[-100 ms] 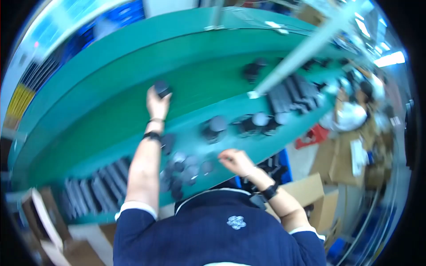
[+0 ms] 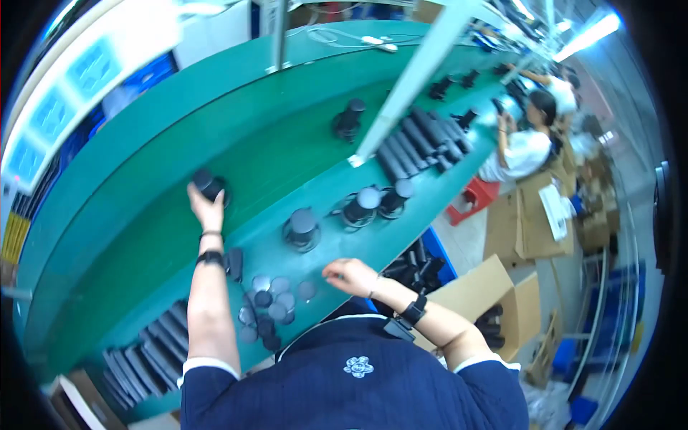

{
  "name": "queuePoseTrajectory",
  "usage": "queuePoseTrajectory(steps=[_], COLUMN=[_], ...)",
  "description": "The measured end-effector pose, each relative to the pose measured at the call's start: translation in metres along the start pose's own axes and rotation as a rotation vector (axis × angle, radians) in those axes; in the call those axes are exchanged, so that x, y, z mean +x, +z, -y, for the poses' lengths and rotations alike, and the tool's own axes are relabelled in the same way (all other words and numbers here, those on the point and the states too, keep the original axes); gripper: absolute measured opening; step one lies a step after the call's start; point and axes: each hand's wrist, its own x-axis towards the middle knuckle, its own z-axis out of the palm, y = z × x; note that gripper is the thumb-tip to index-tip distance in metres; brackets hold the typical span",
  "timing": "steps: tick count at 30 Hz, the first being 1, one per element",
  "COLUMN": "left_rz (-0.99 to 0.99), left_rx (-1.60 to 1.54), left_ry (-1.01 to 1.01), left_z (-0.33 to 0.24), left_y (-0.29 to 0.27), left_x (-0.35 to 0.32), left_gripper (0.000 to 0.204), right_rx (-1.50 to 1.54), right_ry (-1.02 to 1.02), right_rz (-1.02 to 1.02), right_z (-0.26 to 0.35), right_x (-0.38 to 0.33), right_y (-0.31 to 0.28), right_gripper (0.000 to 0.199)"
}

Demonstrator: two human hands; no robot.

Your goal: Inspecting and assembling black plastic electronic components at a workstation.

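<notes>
My left hand [image 2: 208,209] is gripping a dark cylindrical part [image 2: 206,182], thumb on one side and fingers on the other; the part is standing over the green recessed surface [image 2: 287,154], whether resting on it I cannot tell. My right hand [image 2: 350,276] is hanging near the edge of the teal bench [image 2: 337,244] with its fingers curled; whether they are pinching anything I cannot tell. A loose dark disc [image 2: 307,289] is lying just beside it, and a cluster of discs [image 2: 277,311] is lying between my forearms. A capped dark assembly [image 2: 302,223] is standing beyond my right hand. Dark tubes [image 2: 154,358] are lying in a row left of my left forearm.
</notes>
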Motion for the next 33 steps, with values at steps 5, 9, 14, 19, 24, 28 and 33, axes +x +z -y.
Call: queuePoseTrajectory(steps=[5,9,14,19,24,28,33], left_rz=[0.380,0.865,0.997,0.663,0.612,0.659,0.596], left_rx=[-0.032,-0.213,-0.227,-0.934,-1.006,-1.012,-0.885], left_ry=[0.182,0.159,-0.010,-0.707,-0.930,-1.053,-0.637], left_z=[-0.129,-0.150,-0.127,-0.166,-0.192,-0.195,-0.195], left_y=[-0.019,-0.005,0.013,-0.070,-0.113,-0.156,-0.190], left_x=[-0.125,-0.177,-0.184,-0.178,-0.168,-0.154,-0.164], left_gripper=[0.098,0.112,0.085,0.053,0.046,0.059,0.065], right_rx=[0.067,0.037,0.024,0.077,0.239,0.878,1.334], right_ry=[0.181,0.194,0.131,0.082,0.034,0.104,0.150], right_rz=[-0.046,0.036,0.053,-0.274,-0.348,-0.188,0.117], right_z=[-0.009,-0.012,-0.005,0.015,0.042,0.030,0.028], right_x=[-0.077,-0.076,-0.062,-0.042,-0.014,0.002,0.005], right_y=[-0.001,0.004,0.016,0.026,0.035,0.046,0.068], right_gripper=[0.016,0.018,0.019,0.041,0.068,0.057,0.055])
